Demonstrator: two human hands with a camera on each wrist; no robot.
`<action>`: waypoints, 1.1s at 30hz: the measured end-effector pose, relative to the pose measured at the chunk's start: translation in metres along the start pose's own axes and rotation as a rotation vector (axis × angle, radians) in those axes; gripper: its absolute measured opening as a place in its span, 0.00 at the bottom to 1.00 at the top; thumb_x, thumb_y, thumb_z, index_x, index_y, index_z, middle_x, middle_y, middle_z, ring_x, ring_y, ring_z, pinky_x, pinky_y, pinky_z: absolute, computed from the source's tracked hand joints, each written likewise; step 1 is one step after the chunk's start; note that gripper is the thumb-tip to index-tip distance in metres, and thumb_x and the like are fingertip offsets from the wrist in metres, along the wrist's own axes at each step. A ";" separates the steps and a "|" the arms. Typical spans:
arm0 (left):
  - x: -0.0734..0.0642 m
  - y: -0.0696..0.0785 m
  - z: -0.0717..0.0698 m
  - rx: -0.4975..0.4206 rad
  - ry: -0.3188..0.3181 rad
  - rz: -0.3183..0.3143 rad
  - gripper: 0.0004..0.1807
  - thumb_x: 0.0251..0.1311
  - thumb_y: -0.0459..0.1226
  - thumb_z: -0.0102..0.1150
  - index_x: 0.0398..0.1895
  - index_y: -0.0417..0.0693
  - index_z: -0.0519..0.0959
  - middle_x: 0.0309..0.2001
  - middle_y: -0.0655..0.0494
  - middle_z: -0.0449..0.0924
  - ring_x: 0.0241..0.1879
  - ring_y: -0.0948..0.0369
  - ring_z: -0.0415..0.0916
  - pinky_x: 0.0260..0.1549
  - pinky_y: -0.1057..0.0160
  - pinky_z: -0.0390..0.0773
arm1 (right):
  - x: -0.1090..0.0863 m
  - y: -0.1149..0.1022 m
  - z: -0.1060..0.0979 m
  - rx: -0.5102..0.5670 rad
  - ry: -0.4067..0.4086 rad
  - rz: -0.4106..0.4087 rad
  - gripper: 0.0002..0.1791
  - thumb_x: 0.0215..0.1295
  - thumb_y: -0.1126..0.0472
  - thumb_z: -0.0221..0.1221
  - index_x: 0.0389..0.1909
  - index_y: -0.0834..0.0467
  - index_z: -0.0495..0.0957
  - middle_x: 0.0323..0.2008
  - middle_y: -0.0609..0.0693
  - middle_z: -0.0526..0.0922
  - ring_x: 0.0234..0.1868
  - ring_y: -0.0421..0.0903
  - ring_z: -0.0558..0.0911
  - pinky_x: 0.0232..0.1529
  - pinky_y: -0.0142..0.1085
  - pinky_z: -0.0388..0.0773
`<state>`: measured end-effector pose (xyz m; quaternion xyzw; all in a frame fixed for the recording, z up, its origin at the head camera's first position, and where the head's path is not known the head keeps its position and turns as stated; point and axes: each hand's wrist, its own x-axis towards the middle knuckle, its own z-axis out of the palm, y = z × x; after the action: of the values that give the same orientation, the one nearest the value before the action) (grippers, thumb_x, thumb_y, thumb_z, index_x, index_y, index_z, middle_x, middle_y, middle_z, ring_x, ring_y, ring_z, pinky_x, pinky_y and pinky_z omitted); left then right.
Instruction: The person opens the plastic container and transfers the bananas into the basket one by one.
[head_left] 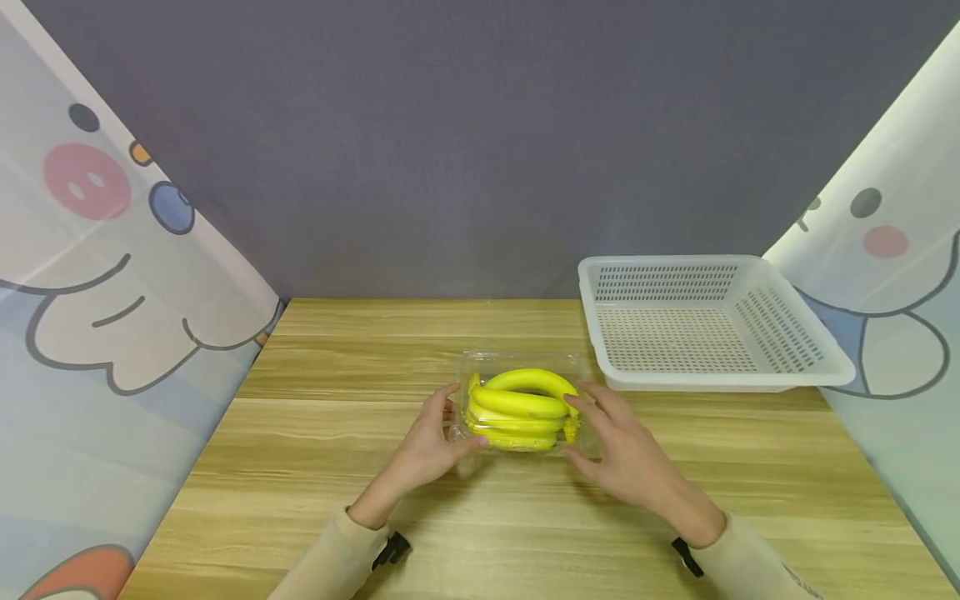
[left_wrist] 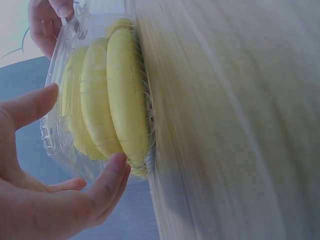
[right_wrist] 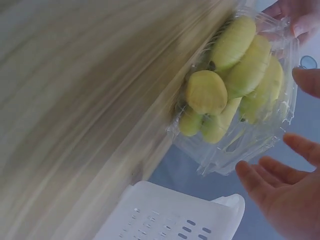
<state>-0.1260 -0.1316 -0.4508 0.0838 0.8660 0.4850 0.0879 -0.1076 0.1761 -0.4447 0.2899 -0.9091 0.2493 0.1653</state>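
A clear plastic clamshell box with yellow bananas inside sits on the wooden table. My left hand holds the box's left end, its thumb at the front edge and its fingers round the end. In the left wrist view, these fingers overlap the box's lower corner. At the right end is my right hand, thumb and fingers spread and loosely bent. The right wrist view shows its fingertips just off the clear plastic. Whether the lid is fastened is hard to see.
A white perforated plastic basket stands at the back right of the wooden table. Behind rises a dark grey wall. Panels printed with cartoon figures flank the table on both sides.
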 end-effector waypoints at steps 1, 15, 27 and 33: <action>0.000 0.000 0.000 0.000 -0.001 -0.001 0.54 0.55 0.48 0.76 0.79 0.44 0.54 0.55 0.47 0.70 0.58 0.46 0.71 0.53 0.46 0.78 | 0.000 0.001 0.000 -0.012 0.002 -0.021 0.42 0.49 0.56 0.78 0.66 0.61 0.72 0.68 0.63 0.68 0.66 0.61 0.70 0.56 0.55 0.79; 0.000 -0.004 0.002 -0.045 -0.015 -0.019 0.58 0.52 0.49 0.78 0.80 0.46 0.51 0.66 0.38 0.63 0.64 0.38 0.67 0.60 0.38 0.73 | 0.006 0.008 0.007 -0.093 0.028 -0.177 0.39 0.47 0.56 0.77 0.61 0.63 0.76 0.66 0.66 0.71 0.65 0.63 0.71 0.53 0.55 0.81; 0.001 -0.003 0.004 -0.011 -0.036 -0.029 0.66 0.48 0.48 0.80 0.82 0.48 0.43 0.70 0.38 0.59 0.67 0.40 0.64 0.60 0.37 0.72 | 0.012 0.004 0.009 -0.166 -0.004 -0.182 0.36 0.50 0.52 0.76 0.60 0.61 0.78 0.63 0.63 0.75 0.65 0.61 0.72 0.50 0.52 0.83; 0.000 0.000 0.004 0.019 -0.033 -0.031 0.67 0.48 0.47 0.81 0.82 0.44 0.42 0.70 0.39 0.60 0.66 0.41 0.66 0.59 0.37 0.73 | 0.014 0.001 0.010 -0.206 -0.009 -0.189 0.34 0.52 0.50 0.74 0.60 0.60 0.79 0.63 0.63 0.75 0.64 0.62 0.73 0.53 0.53 0.82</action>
<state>-0.1252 -0.1280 -0.4534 0.0793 0.8701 0.4740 0.1089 -0.1210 0.1652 -0.4472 0.3569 -0.8993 0.1367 0.2127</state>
